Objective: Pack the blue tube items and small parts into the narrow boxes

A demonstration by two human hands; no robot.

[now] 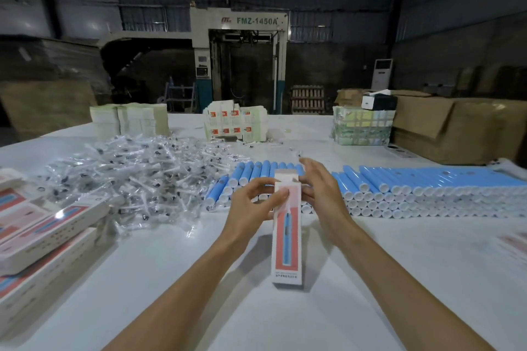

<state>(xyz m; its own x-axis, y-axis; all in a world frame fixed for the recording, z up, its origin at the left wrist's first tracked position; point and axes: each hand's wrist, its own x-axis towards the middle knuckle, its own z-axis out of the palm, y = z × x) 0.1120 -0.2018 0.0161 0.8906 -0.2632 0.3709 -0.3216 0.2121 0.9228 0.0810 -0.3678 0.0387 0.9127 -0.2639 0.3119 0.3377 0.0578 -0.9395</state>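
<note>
A narrow white and red box [286,245] with a blue tube printed on it stands tilted above the table in front of me, its top flap open. My left hand [253,199] grips its upper part, thumb on the front face. My right hand [319,188] lies against the box's right side near the top, fingers fairly straight. Behind the hands lie rows of blue tubes [399,188] with white caps. A heap of small parts in clear bags [134,177] spreads to the left.
Packed narrow boxes [42,234] are stacked at the left edge. Flat box blanks [128,120] and more white boxes [236,122] stand at the back of the white table [199,279]. Brown cartons [456,125] sit at the back right.
</note>
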